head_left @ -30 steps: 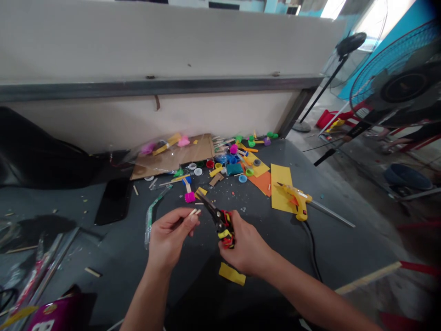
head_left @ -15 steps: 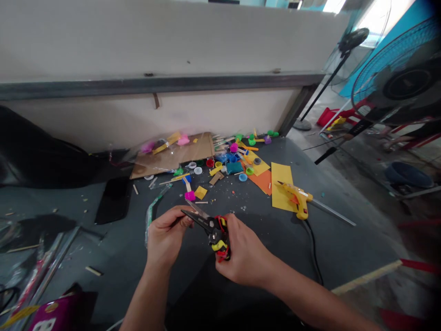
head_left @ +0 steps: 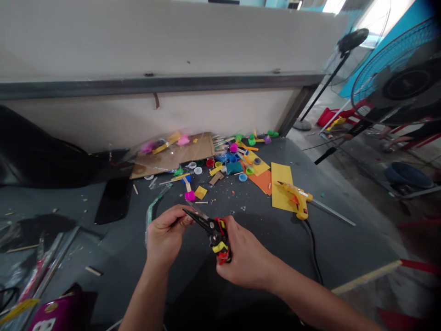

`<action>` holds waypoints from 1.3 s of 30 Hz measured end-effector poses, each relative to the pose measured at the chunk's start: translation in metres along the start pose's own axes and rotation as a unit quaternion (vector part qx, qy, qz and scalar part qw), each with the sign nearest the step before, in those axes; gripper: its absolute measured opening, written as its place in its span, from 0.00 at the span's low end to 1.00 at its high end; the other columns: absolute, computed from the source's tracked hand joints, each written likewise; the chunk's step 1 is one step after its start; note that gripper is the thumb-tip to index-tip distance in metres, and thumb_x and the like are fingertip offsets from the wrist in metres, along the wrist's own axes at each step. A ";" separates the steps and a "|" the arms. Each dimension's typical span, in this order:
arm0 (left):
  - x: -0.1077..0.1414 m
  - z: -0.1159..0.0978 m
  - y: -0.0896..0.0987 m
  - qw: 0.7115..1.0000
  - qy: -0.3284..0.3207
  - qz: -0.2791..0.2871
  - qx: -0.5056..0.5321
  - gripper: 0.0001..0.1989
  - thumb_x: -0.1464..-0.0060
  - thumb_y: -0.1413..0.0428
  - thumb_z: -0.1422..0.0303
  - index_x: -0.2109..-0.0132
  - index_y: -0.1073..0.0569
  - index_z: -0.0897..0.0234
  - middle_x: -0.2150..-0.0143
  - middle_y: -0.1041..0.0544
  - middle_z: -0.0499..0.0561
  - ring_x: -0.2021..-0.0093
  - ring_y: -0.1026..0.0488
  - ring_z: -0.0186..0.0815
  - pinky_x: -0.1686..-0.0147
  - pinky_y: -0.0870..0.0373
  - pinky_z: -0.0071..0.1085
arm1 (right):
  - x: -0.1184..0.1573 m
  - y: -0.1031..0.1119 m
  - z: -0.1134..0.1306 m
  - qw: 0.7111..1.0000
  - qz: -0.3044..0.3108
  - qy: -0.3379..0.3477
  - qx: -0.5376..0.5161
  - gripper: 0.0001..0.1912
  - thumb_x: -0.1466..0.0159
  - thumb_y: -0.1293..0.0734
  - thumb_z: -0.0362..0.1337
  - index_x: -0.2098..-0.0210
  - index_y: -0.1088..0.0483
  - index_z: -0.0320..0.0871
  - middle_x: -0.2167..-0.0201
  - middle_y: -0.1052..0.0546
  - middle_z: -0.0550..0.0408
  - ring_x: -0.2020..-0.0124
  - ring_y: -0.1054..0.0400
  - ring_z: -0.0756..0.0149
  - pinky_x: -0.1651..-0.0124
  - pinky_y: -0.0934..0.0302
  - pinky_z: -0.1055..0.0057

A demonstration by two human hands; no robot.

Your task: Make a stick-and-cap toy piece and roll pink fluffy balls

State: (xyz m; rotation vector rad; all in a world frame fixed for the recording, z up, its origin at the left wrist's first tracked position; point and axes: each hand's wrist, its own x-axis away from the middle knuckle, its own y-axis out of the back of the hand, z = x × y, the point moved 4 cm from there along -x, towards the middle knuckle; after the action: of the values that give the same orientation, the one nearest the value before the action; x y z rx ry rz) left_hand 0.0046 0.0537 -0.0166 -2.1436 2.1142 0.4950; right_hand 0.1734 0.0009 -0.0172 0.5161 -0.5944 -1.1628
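Note:
My right hand [head_left: 243, 253] is closed around the red, yellow and black handles of a pair of scissors [head_left: 212, 230]. Their dark blades point up and left, slightly apart, with the tips beside my left fingers. My left hand [head_left: 167, 232] is pinched shut near the blades; whatever lies between thumb and forefinger is too small and hidden to name. Just beyond the blades lie a pink cap [head_left: 189, 196] with a stick piece attached and a small yellow square [head_left: 200, 192].
A yellow glue gun [head_left: 300, 202] with a clear glue stick rests over yellow paper [head_left: 281, 177] at right. Coloured bottle caps and sticks lie along the back by a cardboard sheet [head_left: 196, 154]. A black phone [head_left: 113, 201] lies at left; a fan [head_left: 406, 82] stands beyond the right edge.
Both hands keep almost the same place. The scissors have shifted very slightly, their blade tips still close to my left fingers.

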 end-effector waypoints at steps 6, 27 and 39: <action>-0.002 -0.002 0.003 0.997 -0.015 0.002 -0.074 0.03 0.54 0.42 0.73 0.73 0.24 0.62 0.71 0.23 0.47 0.72 0.28 0.32 0.72 0.31 0.25 | 0.000 0.001 -0.002 0.998 -0.009 0.017 0.063 0.18 0.52 0.39 0.36 0.62 0.46 0.43 0.68 0.33 0.53 0.70 0.38 0.66 0.68 0.44 0.69; -0.008 -0.015 0.006 0.986 -0.104 0.056 -0.118 0.08 0.52 0.44 0.78 0.72 0.24 0.61 0.71 0.22 0.47 0.69 0.26 0.32 0.68 0.29 0.25 | -0.003 0.002 -0.002 0.990 0.023 0.038 0.131 0.17 0.50 0.39 0.41 0.64 0.47 0.42 0.70 0.32 0.52 0.73 0.37 0.65 0.70 0.43 0.68; 0.000 0.012 -0.005 0.989 0.112 0.002 0.102 0.03 0.55 0.39 0.70 0.70 0.22 0.62 0.74 0.22 0.48 0.75 0.27 0.32 0.75 0.29 0.26 | -0.015 0.004 -0.016 0.999 -0.031 0.017 -0.002 0.17 0.48 0.39 0.37 0.60 0.46 0.43 0.74 0.32 0.57 0.75 0.37 0.67 0.73 0.46 0.73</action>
State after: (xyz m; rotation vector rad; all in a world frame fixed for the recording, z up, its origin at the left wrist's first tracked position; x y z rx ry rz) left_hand 0.0072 0.0577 -0.0286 -2.1654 2.1683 0.0355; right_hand 0.1832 0.0175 -0.0287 0.5524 -0.5499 -1.2114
